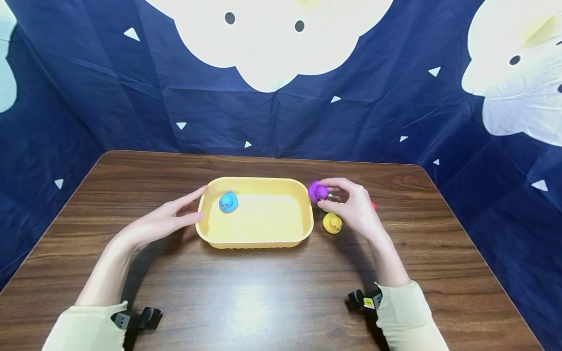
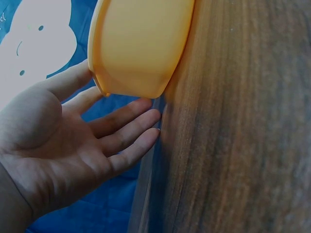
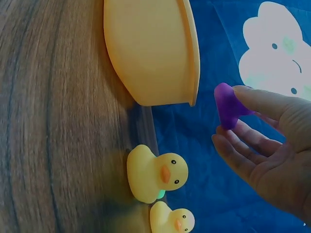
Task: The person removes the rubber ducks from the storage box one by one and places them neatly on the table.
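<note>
A yellow plastic tub (image 1: 268, 214) stands on the table with a blue rubber duck (image 1: 228, 202) inside, toward its left end. My left hand (image 1: 162, 222) touches the tub's left end with thumb and index finger; in the left wrist view the other fingers of that hand (image 2: 63, 141) reach out straight beneath the rim. Just beyond the tub's right end, my right hand (image 1: 355, 207) pinches a purple rubber duck (image 1: 318, 192). The right wrist view shows this purple duck (image 3: 226, 107) raised off the table, between thumb and fingertips.
Right of the tub sits a yellow rubber duck (image 1: 332, 223). The right wrist view shows a second, lower yellow duck (image 3: 170, 219) and a bit of something green (image 3: 161, 194). A red object (image 1: 373, 205) is mostly hidden behind my right hand. Blue cloth walls surround the wooden table (image 1: 197, 287).
</note>
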`<state>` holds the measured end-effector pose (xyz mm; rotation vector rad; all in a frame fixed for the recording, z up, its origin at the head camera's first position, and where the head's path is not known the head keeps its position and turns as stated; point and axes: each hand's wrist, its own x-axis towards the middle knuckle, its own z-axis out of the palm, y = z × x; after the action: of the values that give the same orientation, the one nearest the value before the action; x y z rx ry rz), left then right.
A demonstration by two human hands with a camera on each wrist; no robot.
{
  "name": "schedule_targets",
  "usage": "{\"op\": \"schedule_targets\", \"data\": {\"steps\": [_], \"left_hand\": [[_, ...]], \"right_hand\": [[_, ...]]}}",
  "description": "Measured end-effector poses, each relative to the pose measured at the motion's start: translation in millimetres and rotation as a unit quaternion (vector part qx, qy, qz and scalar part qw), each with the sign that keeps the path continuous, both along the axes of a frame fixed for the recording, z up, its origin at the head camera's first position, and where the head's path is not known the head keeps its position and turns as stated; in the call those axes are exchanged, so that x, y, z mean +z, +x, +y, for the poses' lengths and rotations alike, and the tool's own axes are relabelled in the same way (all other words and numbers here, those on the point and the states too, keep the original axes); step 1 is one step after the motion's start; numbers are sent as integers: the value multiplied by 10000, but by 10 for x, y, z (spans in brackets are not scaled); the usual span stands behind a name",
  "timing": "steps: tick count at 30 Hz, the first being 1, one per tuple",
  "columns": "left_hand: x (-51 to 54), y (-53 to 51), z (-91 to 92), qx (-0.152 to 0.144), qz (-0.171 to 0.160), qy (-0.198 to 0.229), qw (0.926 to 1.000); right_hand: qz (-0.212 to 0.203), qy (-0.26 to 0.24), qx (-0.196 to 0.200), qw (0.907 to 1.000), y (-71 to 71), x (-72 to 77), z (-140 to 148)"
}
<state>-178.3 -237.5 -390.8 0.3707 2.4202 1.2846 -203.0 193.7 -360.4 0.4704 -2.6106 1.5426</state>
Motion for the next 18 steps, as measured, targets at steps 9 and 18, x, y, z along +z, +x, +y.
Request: {"op": "schedule_targets", "data": {"steps": [9, 18], "left_hand": [[2, 3, -1, 9, 9, -69, 10000], [2, -14, 14, 30, -32, -73, 10000]], "right_hand": [[77, 253, -211, 9994, 37, -19, 133], [138, 187, -286, 9993, 77, -60, 272]]}}
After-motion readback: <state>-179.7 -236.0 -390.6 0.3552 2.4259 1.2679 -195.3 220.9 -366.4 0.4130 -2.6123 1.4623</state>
